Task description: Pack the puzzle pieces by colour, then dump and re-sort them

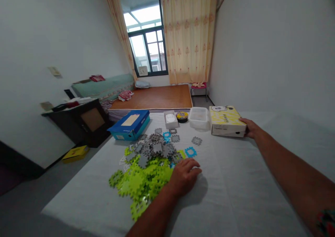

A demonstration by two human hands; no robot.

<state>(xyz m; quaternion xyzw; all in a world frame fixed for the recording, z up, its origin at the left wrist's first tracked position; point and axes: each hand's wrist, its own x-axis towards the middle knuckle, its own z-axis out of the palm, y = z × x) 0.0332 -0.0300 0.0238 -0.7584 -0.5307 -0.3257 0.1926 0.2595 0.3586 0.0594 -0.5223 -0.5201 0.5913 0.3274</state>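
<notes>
My right hand (250, 128) grips the right end of a yellow and white cardboard box (226, 120), thumb and fingers at its edge. Across the table, my left hand (185, 174) is held with loosely bent fingers and the thumb apart, and nothing shows in it. It is at the right edge of a heap of lime-green plastic interlocking pieces (141, 177). Behind these lies a heap of grey interlocking pieces (157, 147). A blue square-holed piece (191, 151) and a grey piece (196, 140) lie apart, just beyond my left hand.
Along the table's far side stand a blue shoebox (129, 124), a small white box (170, 120), a round black and yellow tin (182, 117) and a clear plastic tub (199, 117). The white cloth-covered table (235, 188) reaches the right wall. A dark cabinet (81, 123) stands to the left.
</notes>
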